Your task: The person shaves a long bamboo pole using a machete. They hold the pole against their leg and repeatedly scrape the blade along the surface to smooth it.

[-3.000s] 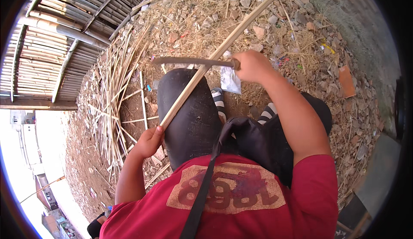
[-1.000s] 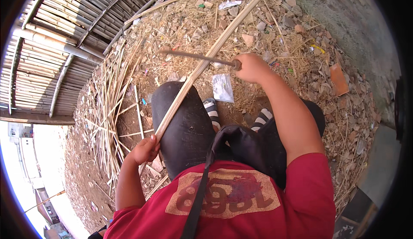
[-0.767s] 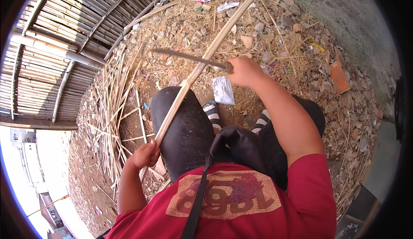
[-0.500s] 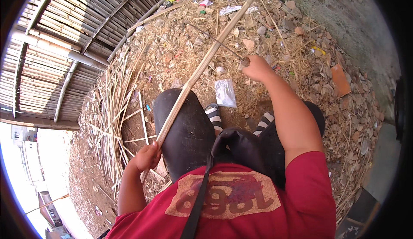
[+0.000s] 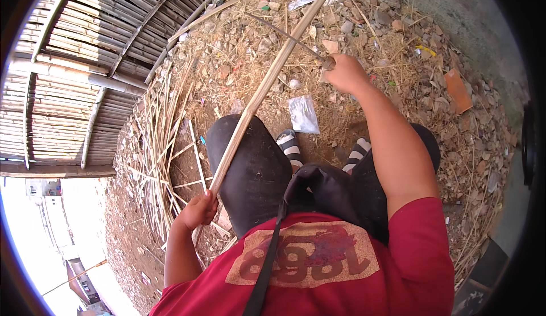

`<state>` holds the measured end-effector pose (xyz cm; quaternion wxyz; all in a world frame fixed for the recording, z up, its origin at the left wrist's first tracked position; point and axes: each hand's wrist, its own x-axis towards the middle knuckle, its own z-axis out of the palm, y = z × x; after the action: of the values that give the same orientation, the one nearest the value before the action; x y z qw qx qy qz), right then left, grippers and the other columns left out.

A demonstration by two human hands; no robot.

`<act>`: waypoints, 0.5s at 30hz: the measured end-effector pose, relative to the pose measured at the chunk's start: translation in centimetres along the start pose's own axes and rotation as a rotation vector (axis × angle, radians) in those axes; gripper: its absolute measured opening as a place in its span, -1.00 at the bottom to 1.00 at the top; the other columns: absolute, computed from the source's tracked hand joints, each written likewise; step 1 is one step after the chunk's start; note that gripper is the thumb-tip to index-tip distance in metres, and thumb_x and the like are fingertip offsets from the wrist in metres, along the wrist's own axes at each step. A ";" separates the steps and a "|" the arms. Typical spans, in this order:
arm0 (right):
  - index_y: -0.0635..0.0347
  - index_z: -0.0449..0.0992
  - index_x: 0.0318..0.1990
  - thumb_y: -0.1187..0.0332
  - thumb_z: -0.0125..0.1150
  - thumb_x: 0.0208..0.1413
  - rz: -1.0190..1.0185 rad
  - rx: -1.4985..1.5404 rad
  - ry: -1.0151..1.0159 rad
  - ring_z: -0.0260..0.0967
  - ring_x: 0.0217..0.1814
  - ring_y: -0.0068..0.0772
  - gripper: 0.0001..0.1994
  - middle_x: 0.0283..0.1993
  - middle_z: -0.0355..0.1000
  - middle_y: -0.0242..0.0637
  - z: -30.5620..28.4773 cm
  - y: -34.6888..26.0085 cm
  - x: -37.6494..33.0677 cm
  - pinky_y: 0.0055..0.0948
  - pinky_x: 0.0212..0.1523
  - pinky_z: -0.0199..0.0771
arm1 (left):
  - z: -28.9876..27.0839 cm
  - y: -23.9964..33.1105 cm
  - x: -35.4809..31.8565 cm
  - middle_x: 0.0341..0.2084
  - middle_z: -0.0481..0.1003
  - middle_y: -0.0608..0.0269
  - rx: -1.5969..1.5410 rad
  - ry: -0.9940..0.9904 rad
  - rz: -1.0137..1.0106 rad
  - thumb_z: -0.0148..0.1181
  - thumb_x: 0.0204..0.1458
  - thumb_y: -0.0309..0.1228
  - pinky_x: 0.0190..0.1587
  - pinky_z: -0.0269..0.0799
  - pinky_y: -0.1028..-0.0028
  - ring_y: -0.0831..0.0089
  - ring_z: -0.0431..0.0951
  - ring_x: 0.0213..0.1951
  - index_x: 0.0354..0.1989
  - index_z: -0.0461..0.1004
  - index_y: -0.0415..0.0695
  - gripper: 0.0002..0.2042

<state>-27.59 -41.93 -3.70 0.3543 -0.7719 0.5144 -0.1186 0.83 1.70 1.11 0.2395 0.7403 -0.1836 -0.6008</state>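
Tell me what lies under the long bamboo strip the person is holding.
Under the bamboo strip show the left knee in dark trousers and ground strewn with dry straw. The left hand grips its lower end. Whatever lies directly beneath the strip is covered.

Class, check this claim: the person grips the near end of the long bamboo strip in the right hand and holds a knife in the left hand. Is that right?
Not quite: the hands are swapped. In the head view the left hand grips the near end of the long bamboo strip, and the right hand holds the knife.
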 end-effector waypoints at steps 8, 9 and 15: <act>0.04 0.63 -0.05 0.23 0.27 -0.11 -0.251 -0.096 -0.023 0.54 -0.04 0.05 -0.61 -0.13 0.58 0.00 1.2 0.5 -1.0 -0.08 -0.02 0.54 | 3.7 -0.3 -1.2 -0.55 0.52 -0.07 0.821 0.752 0.498 0.09 0.28 -0.09 -0.35 0.45 0.12 -0.08 0.57 -0.43 -0.22 0.48 -0.23 -0.63; 0.03 0.64 -0.05 0.24 0.28 -0.13 -0.282 -0.113 -0.035 0.54 -0.05 0.05 -0.60 -0.15 0.58 0.00 1.3 0.4 -1.3 -0.09 -0.03 0.55 | 4.0 -0.6 -1.3 -0.55 0.52 -0.09 0.891 0.802 0.542 0.10 0.27 -0.08 -0.35 0.44 0.11 -0.14 0.56 -0.42 -0.22 0.48 -0.23 -0.62; 0.09 0.61 -0.28 0.31 0.24 -0.17 -0.426 -0.170 -0.209 0.54 -0.19 0.07 -0.76 -0.32 0.57 -0.05 0.9 -3.0 -3.6 -0.07 -0.15 0.55 | 3.4 0.8 -1.7 -0.65 0.43 -0.04 0.756 0.506 0.376 0.42 -0.02 0.05 -0.44 0.35 0.12 -0.01 0.47 -0.56 -0.39 0.39 -0.24 -0.47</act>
<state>-26.52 -37.76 -1.69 0.3063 -0.8979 0.3090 -0.0665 -2.88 1.52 2.37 0.0954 0.8522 -0.4553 -0.2395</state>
